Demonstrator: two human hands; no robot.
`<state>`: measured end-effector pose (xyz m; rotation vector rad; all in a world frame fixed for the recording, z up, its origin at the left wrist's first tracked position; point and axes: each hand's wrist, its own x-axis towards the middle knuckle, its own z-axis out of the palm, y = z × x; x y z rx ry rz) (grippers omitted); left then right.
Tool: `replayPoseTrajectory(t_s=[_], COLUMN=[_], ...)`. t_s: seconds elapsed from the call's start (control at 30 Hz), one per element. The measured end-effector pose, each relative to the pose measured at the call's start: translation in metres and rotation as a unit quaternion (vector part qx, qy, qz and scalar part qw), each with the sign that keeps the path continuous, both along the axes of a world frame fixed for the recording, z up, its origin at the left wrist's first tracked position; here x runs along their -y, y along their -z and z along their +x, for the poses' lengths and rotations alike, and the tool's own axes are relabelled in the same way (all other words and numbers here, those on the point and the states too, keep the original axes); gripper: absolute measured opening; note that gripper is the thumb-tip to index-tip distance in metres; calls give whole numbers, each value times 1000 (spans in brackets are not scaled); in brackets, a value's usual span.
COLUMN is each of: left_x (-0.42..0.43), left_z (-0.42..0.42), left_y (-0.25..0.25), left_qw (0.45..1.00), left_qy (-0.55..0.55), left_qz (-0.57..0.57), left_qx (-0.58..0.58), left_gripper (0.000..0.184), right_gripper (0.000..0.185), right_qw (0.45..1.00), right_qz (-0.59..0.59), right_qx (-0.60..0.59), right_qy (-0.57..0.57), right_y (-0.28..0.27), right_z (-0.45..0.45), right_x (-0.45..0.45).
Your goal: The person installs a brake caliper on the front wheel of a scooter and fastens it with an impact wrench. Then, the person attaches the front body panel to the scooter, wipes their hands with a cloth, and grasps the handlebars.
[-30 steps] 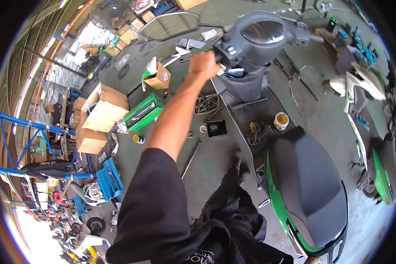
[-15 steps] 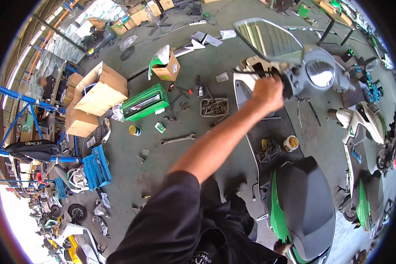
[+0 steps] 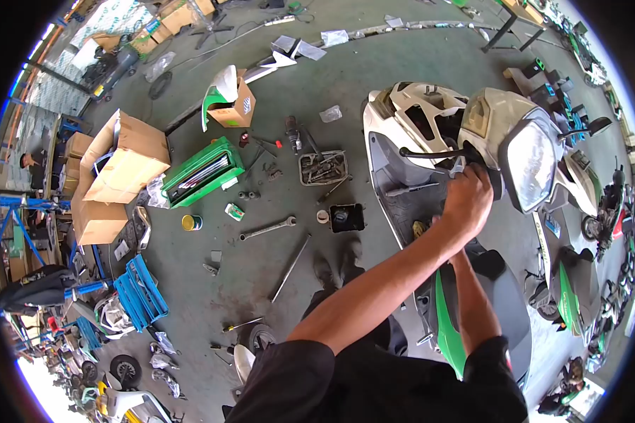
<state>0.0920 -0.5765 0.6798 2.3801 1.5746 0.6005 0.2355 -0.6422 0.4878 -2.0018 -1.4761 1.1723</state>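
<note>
My left hand is closed around the handlebar grip of a white and green scooter, just below a lever. The scooter's front panel is white, and its mirror stands to the right of my hand. My right arm passes over the front of the black seat and under my left forearm. Most of my right hand is hidden there; only a bit shows over the footboard, beside a small yellowish item. What its fingers do cannot be seen.
On the floor to the left lie a wrench, a long metal bar, a tray of tools and a black bin. A green toolbox and cardboard boxes stand beyond. Another scooter stands to the right.
The handlebar and mirror have turned, with my left hand still on the grip. My right hand has come forward from beside the seat to over the footboard. The view has shifted.
</note>
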Motion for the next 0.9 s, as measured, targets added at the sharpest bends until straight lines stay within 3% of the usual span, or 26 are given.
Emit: replayPoseTrajectory(t_s=[0.07, 0.13, 0.17, 0.23, 0.27, 0.33, 0.43, 0.47, 0.53, 0.57, 0.6, 0.63, 0.67, 0.7, 0.73, 0.77, 0.83, 0.9], left_x=[-2, -3, -4, -4, -3, -4, -2, 2, -2, -4, -6, -6, -5, -4, -3, -4, -5, -8], left_z=[-2, -8, -5, 4, 7, -9, -33, -38, -20, -21, -22, -20, -21, -21, -21, -23, -25, -24], left_y=[1, 1, 6, 28, 35, 13, 1, 8, 18, -4, -26, -18, -18, -22, -26, -26, -20, -16], left_qw=[999, 1000, 999, 978, 964, 989, 934, 896, 955, 979, 990, 990, 988, 989, 990, 990, 989, 990], left_qy=[-9, 22, 28, 16, 15, 27, 165, 215, 172, 131, 99, 96, 109, 107, 105, 111, 105, 102], left_qz=[16, 11, 14, 37, 34, 40, 16, 28, -14, -55, -95, -59, 47, 25, 4, 9, 46, 42], left_qx=[26, 10, 33, 204, 264, 137, 316, 388, 240, 147, 42, 81, 102, 98, 94, 86, 93, 90], left_gripper=[23, 48, 50, 53, 55, 47, 32, 26, 22, 23, 26, 25, 28, 33, 40, 39, 37, 36], right_gripper=[37, 36, 35, 34, 34, 33, 32, 31, 29, 28, 29, 31, 34, 33, 31, 26, 32, 40], right_qw=[995, 983, 976, 968, 966, 968, 979, 982, 976, 962, 959, 948, 931, 897, 827, 789, 803, 847], right_qz=[-10, -41, -60, -81, -88, -92, -81, -81, -163, -230, -221, -205, -186, -151, 6, 75, 74, -10], right_qx=[81, 143, 164, 179, 175, 149, 54, 10, -65, -102, -103, -168, -233, -317, -414, -394, -324, -179], right_qy=[-56, -106, -127, -158, -169, -180, -176, -168, -126, -102, -145, -177, -210, -268, -381, -466, -494, -501], right_y=[12, 30, 38, 49, 53, 55, 40, 25, -50, -113, -165, -203, -238, -274, -288, -331, -375, -386], right_z=[2, 2, 2, 5, 6, 9, 16, 18, 13, 4, 1, 4, 6, 7, 4, -6, -28, -44], right_x=[-27, -37, -36, -29, -22, 0, 40, 54, 66, 61, 57, 60, 65, 71, 80, 80, 113, 134])
